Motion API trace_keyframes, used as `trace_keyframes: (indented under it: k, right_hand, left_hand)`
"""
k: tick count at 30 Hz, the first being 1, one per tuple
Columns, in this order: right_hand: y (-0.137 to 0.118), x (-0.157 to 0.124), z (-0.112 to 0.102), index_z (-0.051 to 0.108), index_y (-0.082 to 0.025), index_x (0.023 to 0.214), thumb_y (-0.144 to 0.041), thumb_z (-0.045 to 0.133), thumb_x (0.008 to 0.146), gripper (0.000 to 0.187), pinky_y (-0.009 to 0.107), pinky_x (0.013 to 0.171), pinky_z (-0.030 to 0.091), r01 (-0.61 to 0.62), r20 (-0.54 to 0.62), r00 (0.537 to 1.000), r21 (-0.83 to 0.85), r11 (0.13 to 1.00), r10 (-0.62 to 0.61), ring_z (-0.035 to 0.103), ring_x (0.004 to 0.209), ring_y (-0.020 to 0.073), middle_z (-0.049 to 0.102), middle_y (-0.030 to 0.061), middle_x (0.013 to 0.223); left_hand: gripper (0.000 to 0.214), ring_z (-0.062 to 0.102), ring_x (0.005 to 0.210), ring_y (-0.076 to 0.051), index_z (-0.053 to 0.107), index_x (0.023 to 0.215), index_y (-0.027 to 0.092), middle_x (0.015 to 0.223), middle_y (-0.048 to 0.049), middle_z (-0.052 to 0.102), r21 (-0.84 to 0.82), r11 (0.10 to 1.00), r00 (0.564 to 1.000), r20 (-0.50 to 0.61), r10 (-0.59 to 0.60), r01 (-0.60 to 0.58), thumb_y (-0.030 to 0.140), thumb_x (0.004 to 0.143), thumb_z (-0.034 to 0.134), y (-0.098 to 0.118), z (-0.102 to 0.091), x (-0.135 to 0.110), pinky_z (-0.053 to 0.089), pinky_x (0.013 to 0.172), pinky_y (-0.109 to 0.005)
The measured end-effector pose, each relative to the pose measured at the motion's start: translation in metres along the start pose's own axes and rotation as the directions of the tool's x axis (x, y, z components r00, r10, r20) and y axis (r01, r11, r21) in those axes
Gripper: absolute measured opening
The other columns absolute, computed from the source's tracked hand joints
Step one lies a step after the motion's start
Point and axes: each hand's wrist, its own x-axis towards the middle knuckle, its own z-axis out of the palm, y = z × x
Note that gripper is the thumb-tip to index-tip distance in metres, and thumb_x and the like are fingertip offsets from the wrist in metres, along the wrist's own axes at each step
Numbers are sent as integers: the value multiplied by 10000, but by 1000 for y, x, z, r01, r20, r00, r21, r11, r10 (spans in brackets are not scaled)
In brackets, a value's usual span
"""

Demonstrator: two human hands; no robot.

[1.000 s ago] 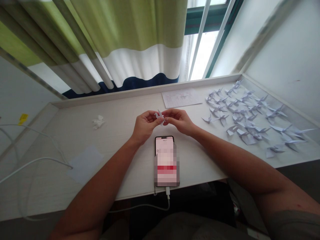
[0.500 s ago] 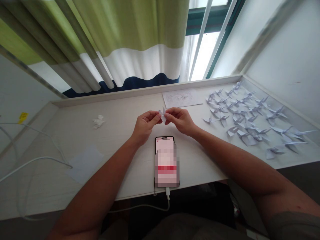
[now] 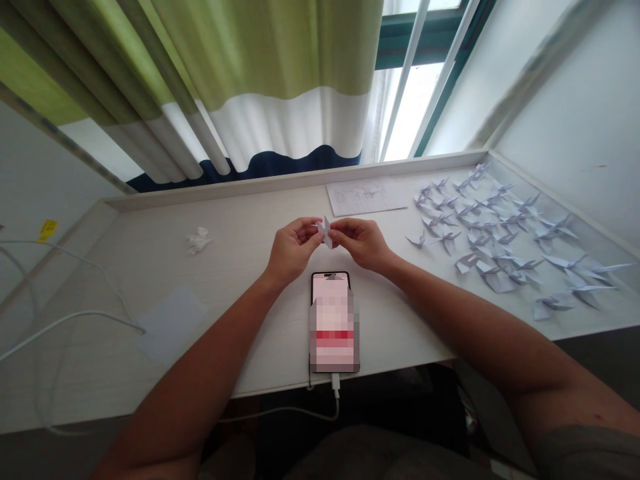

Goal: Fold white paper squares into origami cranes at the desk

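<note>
One blank sheet of paper (image 3: pixel 173 323) lies toward the near left corner of a white desk (image 3: pixel 280 347), with a crumpled tissue (image 3: pixel 199 241) between it and the back edge. At the desk's middle, the left hand (image 3: pixel 295 248) pinches a small folded paper (image 3: pixel 327 230), thumb and fingertips on its left side, above the surface. A light touch would seem best: firm enough to steady the thin piece, gentle enough to spare its points, with creases pressed flat from both faces. Nearer the front edge sits a phone (image 3: pixel 334 320), its screen blurred. The right hand (image 3: pixel 363 241) grips the folded paper opposite, and would do well to work against a motionless left. Beyond it, a printed sheet (image 3: pixel 367 196) lies by the back edge; folded paper cranes (image 3: pixel 493 252) crowd the right edge.
</note>
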Motion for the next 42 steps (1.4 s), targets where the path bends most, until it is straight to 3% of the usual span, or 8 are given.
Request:
trace_keyframes:
  k: [6,13,16,18,22,27,36,42]
  right_hand:
    - [0,0,2,778,-181,894,-619,886,774,467,353,745,641,-20,-28,999,33,999,20,725,730,169,775,34,790]
    - [1,-1,3,760,-190,863,-647,854,802,470,355,726,618,14,-59,998,-43,999,-17,730,718,179,773,41,768]
    - [1,-2,5,759,-191,898,-612,825,858,427,373,767,625,67,-73,994,-117,991,-76,746,763,193,778,54,818]
    - [-1,-3,4,770,-195,941,-562,800,904,370,376,781,627,124,-72,987,-206,971,-141,741,789,195,768,59,853]
    - [-5,-3,1,796,-227,1054,-485,735,975,276,361,779,629,243,2,966,-361,900,-260,708,811,186,727,50,890]
    - [-5,-4,-1,776,-232,1073,-377,728,975,181,364,788,627,296,35,951,-405,865,-308,702,819,184,726,40,892]
    - [-4,-3,6,678,-216,1021,-494,869,827,390,340,692,584,-10,-81,997,-101,995,2,724,727,178,786,22,811]
    - [-7,-3,8,696,-210,980,-507,886,792,400,328,684,562,-18,-103,995,-83,996,9,715,720,168,773,15,781]
  left_hand:
    - [450,780,863,-188,709,1113,177,908,-41,812,6,1000,1000,11,-2,2,308,750,941,-4,1,0,614,876,-332]
    - [482,752,806,-161,582,992,218,870,-1,767,0,1000,995,-100,29,-29,306,713,966,-9,7,0,600,808,-303]
    - [362,730,815,-160,622,874,199,902,-19,761,111,991,975,-197,99,-78,297,728,939,-11,8,-1,593,802,-306]
    - [237,725,833,-171,712,855,179,894,-39,771,163,984,977,-185,103,-73,314,780,891,-10,9,-3,594,833,-327]
    - [247,750,934,-205,816,964,176,950,-59,810,9,1000,997,-81,11,-11,379,826,847,-6,10,-5,600,948,-382]
    - [368,758,874,-193,821,921,183,922,-55,801,-141,984,991,-51,-121,112,514,778,894,-2,9,-4,623,864,-358]
    - [334,745,811,-190,840,812,193,846,-54,811,70,997,994,-106,-20,27,523,795,885,-9,4,-2,610,800,-329]
    - [373,725,772,-170,814,803,181,825,-40,790,-7,998,993,-105,-63,63,541,770,905,-9,5,-2,623,827,-344]
